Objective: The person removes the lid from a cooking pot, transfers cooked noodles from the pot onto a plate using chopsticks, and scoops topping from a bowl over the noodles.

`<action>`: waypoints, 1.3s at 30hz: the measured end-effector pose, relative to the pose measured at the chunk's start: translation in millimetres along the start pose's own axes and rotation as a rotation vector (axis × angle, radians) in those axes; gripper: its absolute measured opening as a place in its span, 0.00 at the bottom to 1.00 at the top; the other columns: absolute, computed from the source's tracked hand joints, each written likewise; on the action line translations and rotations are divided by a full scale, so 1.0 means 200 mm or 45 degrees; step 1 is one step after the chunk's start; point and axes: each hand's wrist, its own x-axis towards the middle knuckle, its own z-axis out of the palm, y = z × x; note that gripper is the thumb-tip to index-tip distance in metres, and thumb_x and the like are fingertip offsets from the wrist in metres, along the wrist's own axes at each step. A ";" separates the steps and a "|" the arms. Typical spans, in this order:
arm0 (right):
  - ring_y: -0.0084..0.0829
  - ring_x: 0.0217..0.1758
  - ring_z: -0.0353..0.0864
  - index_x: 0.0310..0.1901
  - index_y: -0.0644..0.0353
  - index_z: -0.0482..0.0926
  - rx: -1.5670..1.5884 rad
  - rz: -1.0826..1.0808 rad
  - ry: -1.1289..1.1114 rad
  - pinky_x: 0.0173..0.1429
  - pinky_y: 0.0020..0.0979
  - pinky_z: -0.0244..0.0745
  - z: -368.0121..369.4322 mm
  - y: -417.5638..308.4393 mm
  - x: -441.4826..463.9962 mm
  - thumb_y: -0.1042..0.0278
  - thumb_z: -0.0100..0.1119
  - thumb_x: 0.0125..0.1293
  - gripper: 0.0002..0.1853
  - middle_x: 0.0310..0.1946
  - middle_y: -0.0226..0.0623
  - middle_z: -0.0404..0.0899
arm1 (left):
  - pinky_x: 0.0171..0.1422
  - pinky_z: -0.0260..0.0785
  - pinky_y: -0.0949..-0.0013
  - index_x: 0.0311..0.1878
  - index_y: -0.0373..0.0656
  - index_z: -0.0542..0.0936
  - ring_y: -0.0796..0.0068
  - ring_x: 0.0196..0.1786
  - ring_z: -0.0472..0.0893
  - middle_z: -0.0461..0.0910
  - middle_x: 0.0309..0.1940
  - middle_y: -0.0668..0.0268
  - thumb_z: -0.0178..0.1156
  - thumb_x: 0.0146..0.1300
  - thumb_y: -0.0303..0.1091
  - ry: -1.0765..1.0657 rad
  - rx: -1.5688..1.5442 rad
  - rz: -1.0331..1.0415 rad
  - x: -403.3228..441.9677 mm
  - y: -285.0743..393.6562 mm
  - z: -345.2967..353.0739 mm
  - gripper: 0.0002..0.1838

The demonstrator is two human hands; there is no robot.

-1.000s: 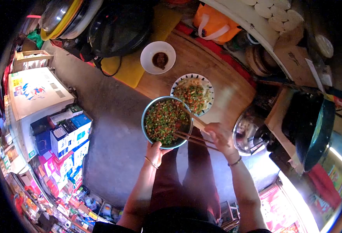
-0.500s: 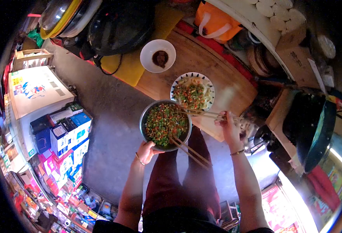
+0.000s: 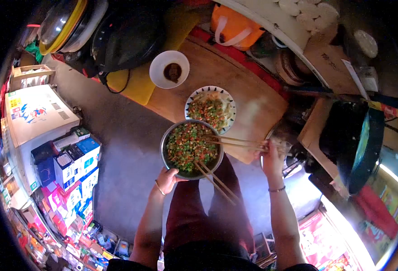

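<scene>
My left hand [image 3: 166, 180] grips the lower left rim of a metal bowl [image 3: 163, 156] full of chopped green and red food [image 3: 187, 147]. A pair of chopsticks [image 3: 218, 184] leans in the bowl and sticks out over its lower right rim. My right hand [image 3: 273, 156] is closed on another pair of chopsticks [image 3: 242, 143], whose tips reach into the food from the right. Just above the bowl, a plate with a dark-marked rim [image 3: 232, 105] holds pale strips topped with similar chopped food. A white bowl [image 3: 157, 67] with dark sauce sits farther up on the wooden board.
The wooden board [image 3: 253, 97] lies ahead, with a yellow mat [image 3: 138, 86] at its left. An orange bag [image 3: 235, 27] stands behind it. A dark wok [image 3: 366, 149] is at the right. Stacked boxes [image 3: 74, 162] stand on the left.
The bowl has dropped slightly from its first position and its two chopsticks now point down and right. My right hand has moved right, holding the other pair level. The whole view has shifted.
</scene>
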 end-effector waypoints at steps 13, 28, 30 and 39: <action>0.28 0.34 0.79 0.40 0.67 0.75 0.013 -0.524 0.606 0.35 0.27 0.76 -0.41 -0.31 -0.19 0.59 0.49 0.71 0.16 0.37 0.40 0.78 | 0.51 0.77 0.47 0.66 0.43 0.55 0.52 0.59 0.72 0.65 0.61 0.54 0.44 0.60 0.21 -0.319 -0.191 0.082 0.92 -0.37 0.99 0.29; 0.25 0.30 0.79 0.40 0.71 0.78 -0.432 -0.484 0.296 0.37 0.24 0.74 -0.29 -0.18 0.07 0.74 0.52 0.67 0.09 0.32 0.38 0.80 | 0.49 0.78 0.63 0.58 0.39 0.64 0.65 0.48 0.79 0.74 0.49 0.57 0.49 0.69 0.32 -0.187 -0.103 -0.003 1.16 -0.57 0.87 0.17; 0.22 0.28 0.78 0.40 0.70 0.79 -0.226 -0.365 0.251 0.36 0.23 0.73 -0.24 -0.20 0.08 0.74 0.53 0.66 0.08 0.32 0.35 0.81 | 0.51 0.76 0.62 0.46 0.40 0.71 0.63 0.46 0.80 0.77 0.41 0.57 0.53 0.67 0.35 0.038 -0.260 -0.041 0.96 -0.60 0.84 0.10; 0.32 0.30 0.82 0.43 0.71 0.74 -0.682 -0.536 0.179 0.37 0.28 0.79 -0.16 0.03 0.09 0.66 0.46 0.72 0.14 0.34 0.43 0.80 | 0.57 0.74 0.61 0.57 0.38 0.68 0.63 0.47 0.81 0.79 0.44 0.56 0.54 0.66 0.37 0.263 -0.221 0.367 0.63 -0.32 0.15 0.20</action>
